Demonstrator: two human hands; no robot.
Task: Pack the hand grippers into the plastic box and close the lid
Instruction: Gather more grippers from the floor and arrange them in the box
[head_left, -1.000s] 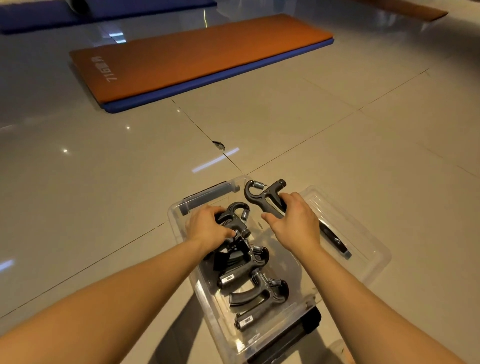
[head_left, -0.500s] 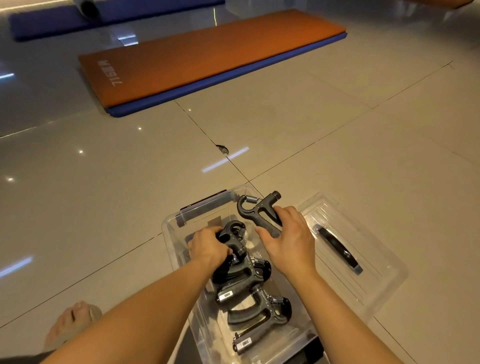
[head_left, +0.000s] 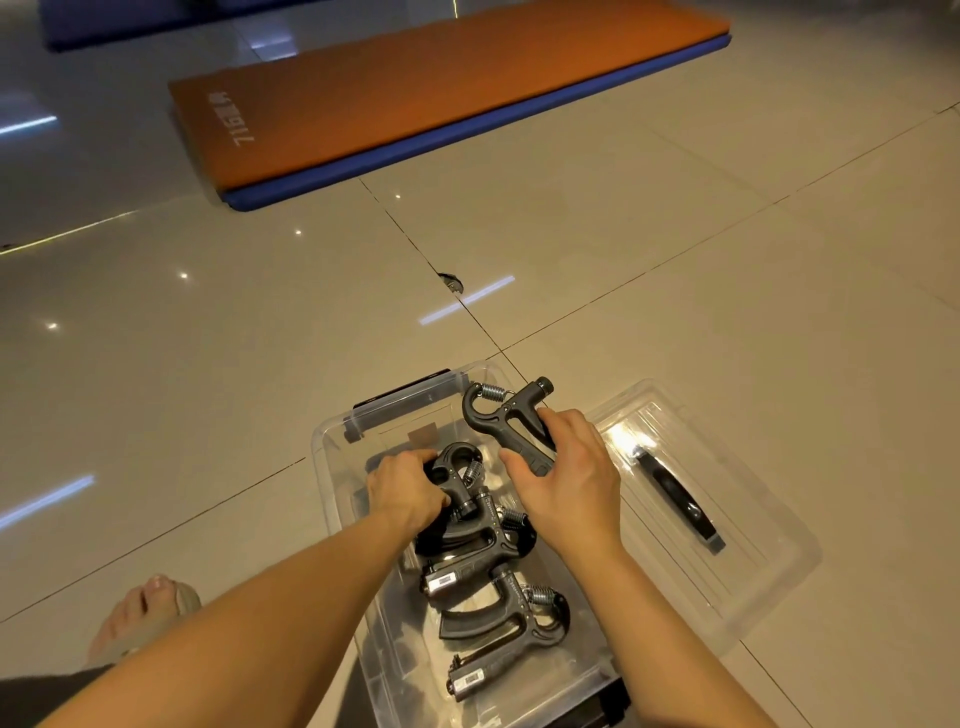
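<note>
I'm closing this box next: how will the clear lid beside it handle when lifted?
The lid looks like thin clear plastic, so probably light and slightly flexible. Its glossy surface may be slippery; the dark handle likely offers the surest grip. Broad and flat, it should not roll.

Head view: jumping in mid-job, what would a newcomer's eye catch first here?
The right hand holds a raised hand gripper over the far end of the clear plastic box, while the left hand grips a second hand gripper inside it, with two more grippers lying nearer. The clear lid lies on the floor right of the box, and an orange mat stretches across the far floor.
</note>
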